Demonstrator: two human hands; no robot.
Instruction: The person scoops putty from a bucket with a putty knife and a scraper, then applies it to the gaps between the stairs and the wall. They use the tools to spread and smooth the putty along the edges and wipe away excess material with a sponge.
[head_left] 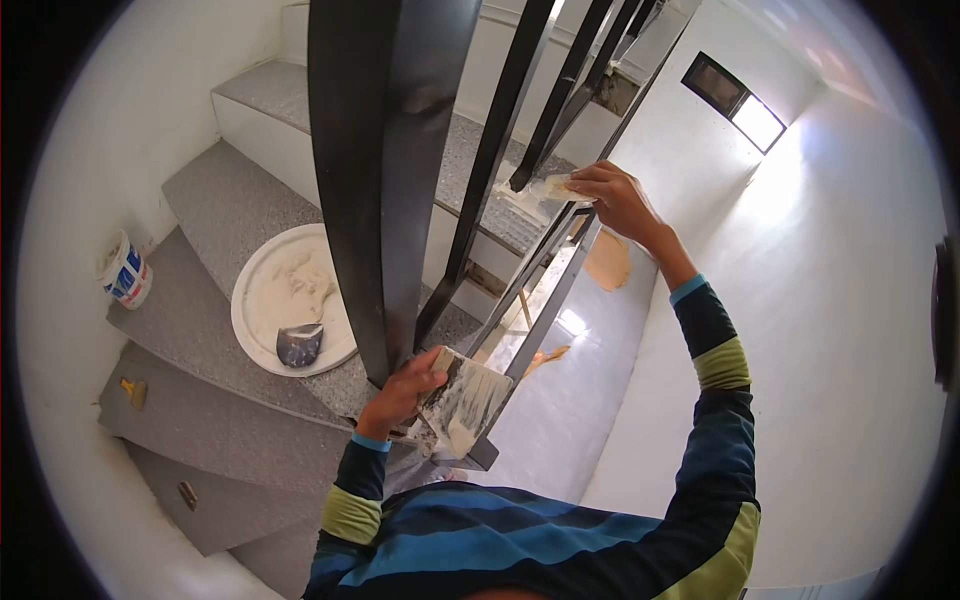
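My left hand (402, 396) grips a flat rectangular board (472, 398) smeared with white paste, thumb on top of it, beside the foot of a thick black post (385, 180). My right hand (622, 202) reaches forward with its fingers closed on a pale scraper (560, 188), partly hidden by the fingers. The scraper is at a stair tread, close to the foot of a black baluster (525, 165). White paste (520, 203) is spread on the tread there.
A round white tray (243, 300) with paste and a dark scraper (299, 345) sits on a grey step to the left. A bucket (128, 272), a yellow-handled tool (134, 392) and a small brown piece (188, 495) lie on other steps. Black railing bars stand in front.
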